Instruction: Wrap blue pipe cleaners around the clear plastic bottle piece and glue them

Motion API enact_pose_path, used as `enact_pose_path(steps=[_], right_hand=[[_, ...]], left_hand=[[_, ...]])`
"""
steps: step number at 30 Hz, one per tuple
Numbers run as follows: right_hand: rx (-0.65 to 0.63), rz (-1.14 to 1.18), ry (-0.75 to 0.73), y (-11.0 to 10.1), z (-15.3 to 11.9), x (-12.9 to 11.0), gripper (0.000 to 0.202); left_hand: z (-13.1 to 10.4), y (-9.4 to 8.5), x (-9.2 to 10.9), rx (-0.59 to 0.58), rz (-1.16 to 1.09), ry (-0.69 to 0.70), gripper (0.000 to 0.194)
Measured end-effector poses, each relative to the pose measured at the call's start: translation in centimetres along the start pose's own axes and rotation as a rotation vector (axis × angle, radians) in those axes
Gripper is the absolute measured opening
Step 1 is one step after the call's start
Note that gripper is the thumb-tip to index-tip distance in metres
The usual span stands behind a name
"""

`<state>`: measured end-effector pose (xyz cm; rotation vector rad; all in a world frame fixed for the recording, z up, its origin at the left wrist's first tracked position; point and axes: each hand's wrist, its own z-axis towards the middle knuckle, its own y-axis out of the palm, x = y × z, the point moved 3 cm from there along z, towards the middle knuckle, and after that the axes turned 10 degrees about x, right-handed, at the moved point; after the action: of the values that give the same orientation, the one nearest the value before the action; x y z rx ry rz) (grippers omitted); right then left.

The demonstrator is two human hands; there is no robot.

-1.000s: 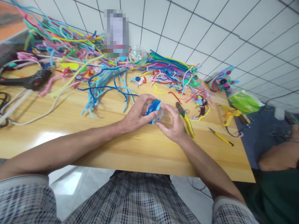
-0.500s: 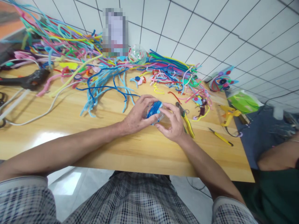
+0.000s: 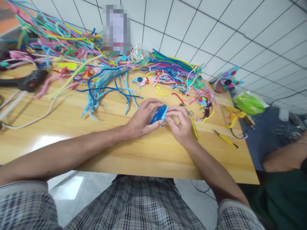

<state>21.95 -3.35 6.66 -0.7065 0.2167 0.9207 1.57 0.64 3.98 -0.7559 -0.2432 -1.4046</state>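
**Small blue craft piece, partly covered**

The left hand curls around it over the table. The right hand has its fingertips bunched at the edge; I can't tell if they pinch it. Blue strips cover much of what shows, but a see-through bit looks bare. Pliers lie just beside the right hand.

From the wearer's head, the single view looks forward and steeply down at close range, with the shirt bottom centre, table mid-frame and tiled wall across the top
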Motion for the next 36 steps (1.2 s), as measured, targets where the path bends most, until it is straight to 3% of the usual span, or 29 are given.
enact_pose_path(steps=[15,25,31,36], right_hand=[[-0.063,0.113,0.165,0.1,0.5,0.0,0.003],[0.025,0.372,0.433,2.0,-0.9,2.2,0.029],[-0.035,0.513,0.631,1.9,-0.6,2.5,0.045],[-0.005,0.468,0.602,1.9,-0.7,2.1,0.043]], left_hand=[[-0.2,-0.1,-0.1,-0.059,0.0,0.029,0.051],[0.0,-0.2,-0.4,-0.095,-0.035,-0.021,0.056],[0.1,-0.4,-0.3,-0.111,-0.027,-0.038,0.051],[0.0,-0.2,-0.5,-0.077,-0.06,-0.025,0.051]])
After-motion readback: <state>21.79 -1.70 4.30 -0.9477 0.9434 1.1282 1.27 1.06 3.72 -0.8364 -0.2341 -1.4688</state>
